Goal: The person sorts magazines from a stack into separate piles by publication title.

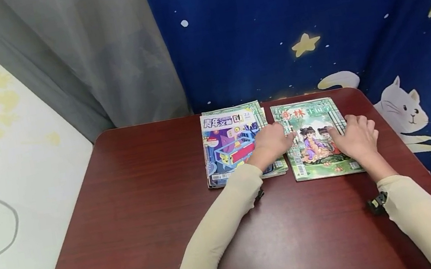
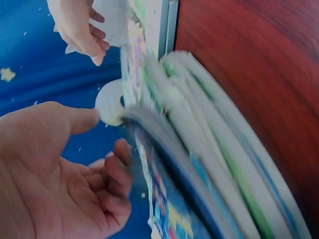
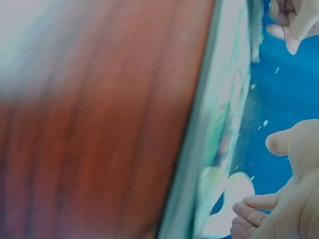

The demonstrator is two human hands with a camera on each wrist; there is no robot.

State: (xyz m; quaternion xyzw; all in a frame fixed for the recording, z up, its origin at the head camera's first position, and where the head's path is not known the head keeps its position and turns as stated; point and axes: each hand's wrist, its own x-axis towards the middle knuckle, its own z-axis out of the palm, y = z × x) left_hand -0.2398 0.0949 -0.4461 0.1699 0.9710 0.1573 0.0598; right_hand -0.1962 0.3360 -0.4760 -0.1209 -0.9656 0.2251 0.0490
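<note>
My left hand (image 1: 271, 143) is over the right side of a pile of magazines, topped by a purple-and-blue cover (image 1: 228, 135). In the left wrist view, the left hand (image 2: 65, 169) has its thumb out and its fingers loosely bent, with nothing visible between them. Beside it the layered page edges (image 2: 214, 144) of the pile look blurred. To the right lies a green magazine (image 1: 316, 156) with two cartoon figures, on another one. My right hand (image 1: 356, 138) is at its right side, thumb above the cover. The right wrist view shows the right hand (image 3: 294, 184) with loose fingers; contact is unclear.
Both piles lie near the far edge of a dark red wooden table (image 1: 146, 202). Behind it hang a grey curtain (image 1: 101, 54) and a blue starry curtain (image 1: 245, 31). A white patterned wall (image 1: 12, 162) borders the left side.
</note>
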